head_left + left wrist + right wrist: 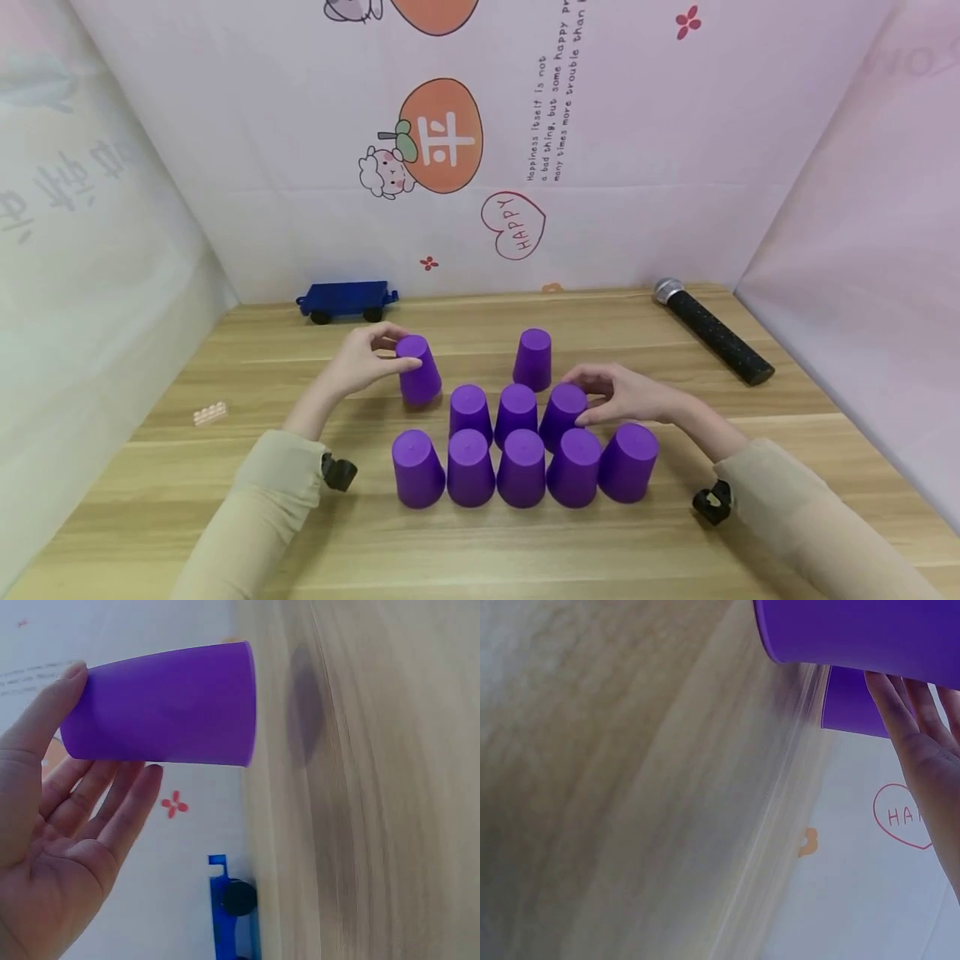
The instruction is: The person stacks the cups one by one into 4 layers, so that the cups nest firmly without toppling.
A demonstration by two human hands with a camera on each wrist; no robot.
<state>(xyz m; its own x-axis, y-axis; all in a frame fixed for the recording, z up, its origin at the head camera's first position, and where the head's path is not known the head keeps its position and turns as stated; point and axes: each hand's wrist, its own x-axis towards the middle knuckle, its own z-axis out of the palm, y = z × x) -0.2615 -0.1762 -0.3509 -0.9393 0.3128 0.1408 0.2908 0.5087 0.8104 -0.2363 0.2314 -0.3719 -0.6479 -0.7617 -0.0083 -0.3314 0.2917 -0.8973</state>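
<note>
In the head view my left hand [362, 360] pinches an upside-down purple cup [420, 379] between thumb and fingers. The left wrist view has this cup [161, 709] raised off the tabletop, its shadow apart from the rim. On the right, my right hand [628, 394] holds another inverted purple cup [559, 419] at the right end of the middle row, beside two more cups. A front row of several purple cups [522, 475] stands nearer me, partly covering that row. One purple cup [533, 362] stands alone behind.
A blue toy wagon [345, 300] sits at the back left against the printed cloth wall [615, 217]. The black microphone [712, 333] lies at the back right. On the left of the wooden table [360, 550] is a small pale toy brick [210, 413].
</note>
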